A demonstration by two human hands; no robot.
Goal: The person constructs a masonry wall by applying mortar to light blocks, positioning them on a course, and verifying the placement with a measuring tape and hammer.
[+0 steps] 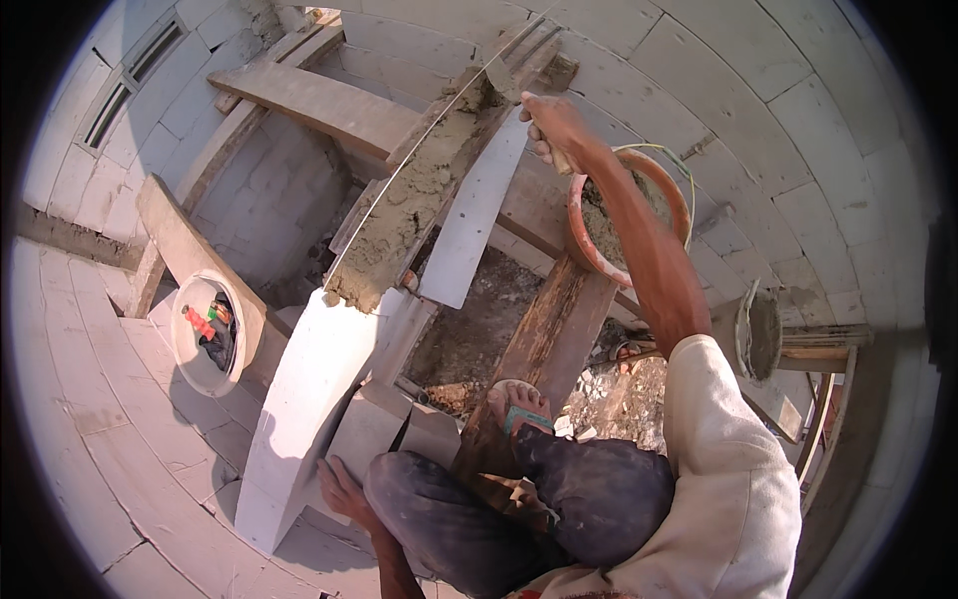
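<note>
My right hand (557,130) is wrapped round the handle of a trowel (502,80), reaching far out in front of me. The trowel's blade touches the far end of a bed of grey wet mortar (424,165) on top of a narrow wall. Along the mortar's left side runs a taut white string (411,155). A large white block (309,389) stands at the near end of the mortar. My left hand (344,491) lies open with its fingers against that block's lower right side, beside my knee.
An orange-rimmed bucket of mortar (683,195) stands under my right forearm. A white bucket with tools (180,344) is at left, a grey bucket (760,334) at right. Wooden planks (319,105) cross at left; my foot rests on a worn board (529,369). Pale block walls surround me.
</note>
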